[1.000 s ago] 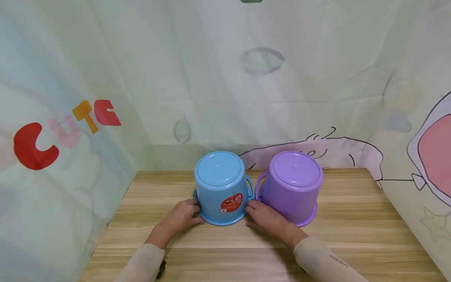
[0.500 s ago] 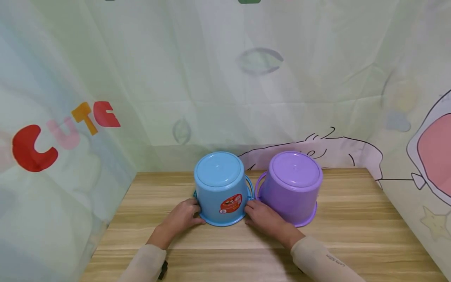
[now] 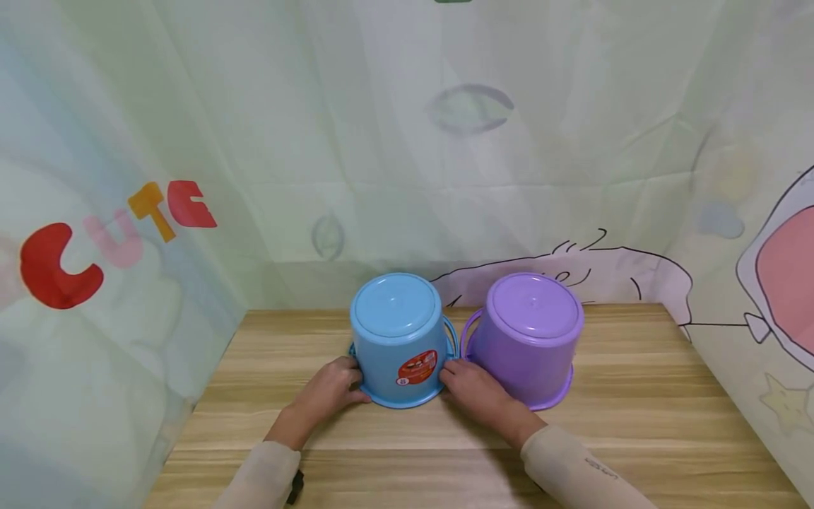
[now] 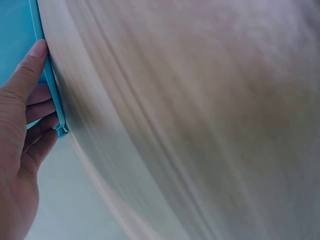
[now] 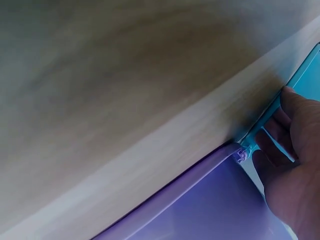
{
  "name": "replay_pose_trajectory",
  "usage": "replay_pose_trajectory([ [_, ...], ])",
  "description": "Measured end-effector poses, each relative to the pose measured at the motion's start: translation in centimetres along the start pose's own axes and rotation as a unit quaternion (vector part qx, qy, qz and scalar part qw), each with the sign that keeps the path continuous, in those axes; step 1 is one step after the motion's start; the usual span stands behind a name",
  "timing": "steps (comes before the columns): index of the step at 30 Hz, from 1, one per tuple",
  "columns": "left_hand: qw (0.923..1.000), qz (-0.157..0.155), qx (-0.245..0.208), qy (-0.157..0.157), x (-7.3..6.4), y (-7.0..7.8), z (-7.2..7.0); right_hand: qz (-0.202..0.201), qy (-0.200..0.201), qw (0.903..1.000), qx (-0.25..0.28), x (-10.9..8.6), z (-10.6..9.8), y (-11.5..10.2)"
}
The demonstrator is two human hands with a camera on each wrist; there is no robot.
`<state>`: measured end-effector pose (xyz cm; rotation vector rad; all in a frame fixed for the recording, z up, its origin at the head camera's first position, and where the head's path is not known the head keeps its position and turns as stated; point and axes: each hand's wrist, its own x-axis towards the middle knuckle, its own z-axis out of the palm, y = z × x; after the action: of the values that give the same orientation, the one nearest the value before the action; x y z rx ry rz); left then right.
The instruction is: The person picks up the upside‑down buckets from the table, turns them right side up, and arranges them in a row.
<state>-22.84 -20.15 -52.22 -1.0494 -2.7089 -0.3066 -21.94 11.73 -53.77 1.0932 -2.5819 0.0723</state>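
Observation:
A blue bucket stands upside down on the wooden table, a red label on its near side. My left hand grips its lower left rim; in the left wrist view the thumb lies on the rim and the fingers curl in behind it. On the opposite side my right hand holds the rim too, thumb at the edge and fingers under the handle in the right wrist view. Just right of it, close to that hand, a purple bucket is also upside down. The two handles meet between the buckets.
The wooden table spreads around both buckets. Behind it hangs a pale printed curtain, close to the buckets' far side, and more curtain encloses the left and right sides.
Both hands keep their hold on the blue bucket's rim. The right forearm has shifted slightly left; the buckets stay in place.

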Motion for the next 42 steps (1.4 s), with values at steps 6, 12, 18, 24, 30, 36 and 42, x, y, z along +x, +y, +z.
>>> replay_pose_trajectory([
  [6,0.9998,-0.013,-0.011,-0.014,-0.1,0.1,-0.3,0.006,0.000,1.0000,-0.005,0.3,0.0,0.0],
  [12,0.9998,-0.009,-0.013,-0.010,-0.3,0.1,-0.2,0.006,0.002,1.0000,-0.007,0.5,-0.1,-0.1],
  [18,0.9998,-0.003,-0.021,-0.004,-0.5,0.1,-0.1,0.000,0.001,0.9997,-0.023,0.5,-0.1,-0.1],
  [24,0.9996,0.009,-0.027,0.005,-0.7,-0.2,0.0,-0.015,0.008,0.9993,-0.033,0.4,0.1,0.2],
  [30,0.9994,0.020,-0.013,0.026,-1.0,-0.5,0.5,-0.013,0.011,0.9995,-0.025,0.5,0.3,0.5],
  [36,0.9994,0.012,-0.012,0.029,-1.2,-0.3,0.4,-0.020,0.020,0.9994,-0.019,0.5,0.4,0.6],
  [42,0.9996,-0.005,-0.021,0.016,-1.2,-0.1,0.3,-0.021,0.035,0.9988,-0.025,0.4,0.6,0.6],
])
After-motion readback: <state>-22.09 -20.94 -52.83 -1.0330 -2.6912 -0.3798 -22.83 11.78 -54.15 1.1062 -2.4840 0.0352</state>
